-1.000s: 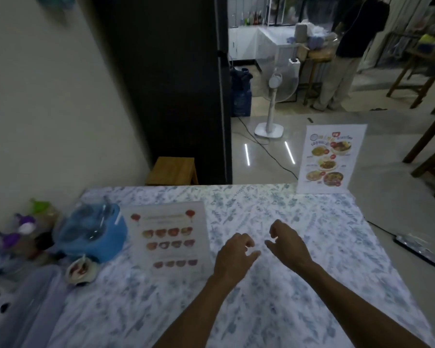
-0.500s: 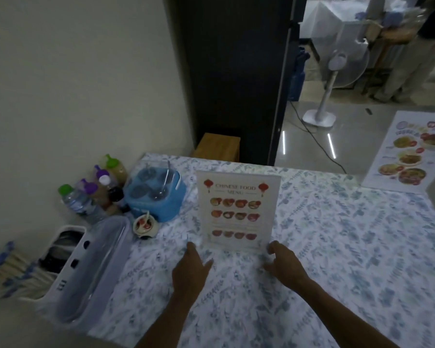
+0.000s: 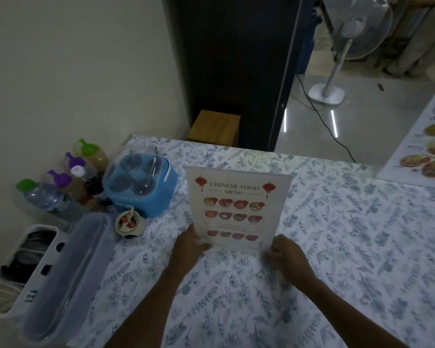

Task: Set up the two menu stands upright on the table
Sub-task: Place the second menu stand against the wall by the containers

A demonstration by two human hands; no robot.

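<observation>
my left hand (image 3: 190, 243) and right hand (image 3: 285, 252) pinch the chinese food menu stand (image 3: 237, 209) at its bottom corners, mid-bench (image 3: 349, 234); i should seat its base flat, then let go evenly.

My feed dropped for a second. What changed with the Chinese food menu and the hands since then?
The Chinese food menu stand went from lying flat to raised upright. The left hand and right hand were empty and now grip its bottom corners. The second menu stand remains standing at the table's far right.

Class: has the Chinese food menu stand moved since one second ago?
Yes. The Chinese food menu stand, previously flat beside the blue caddy, now stands raised.
</observation>
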